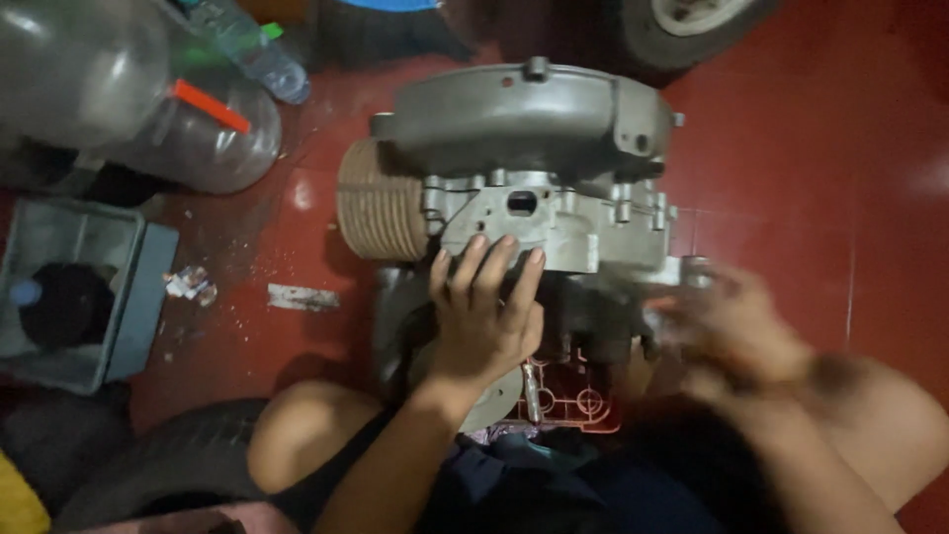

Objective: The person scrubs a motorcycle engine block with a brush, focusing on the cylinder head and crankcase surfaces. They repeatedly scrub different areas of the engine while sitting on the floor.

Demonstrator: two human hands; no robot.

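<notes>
Engine [524,188] sits on the red floor [811,148] before the person's knees. Left hand [484,316] lies flat on its near face, fingers [474,262] spread, gripping nothing. Right hand [732,326] is blurred; grip unreadable. Propped only by one palm, the engine could tip. Jugs [198,129] stand far left.

The grey cast-metal engine block [534,168] looks matt and rough, its finned cylinder [381,213] ribbed; the red tiled floor [840,178] shines glossy; the far-left clear plastic jug [213,138] looks smooth.
</notes>
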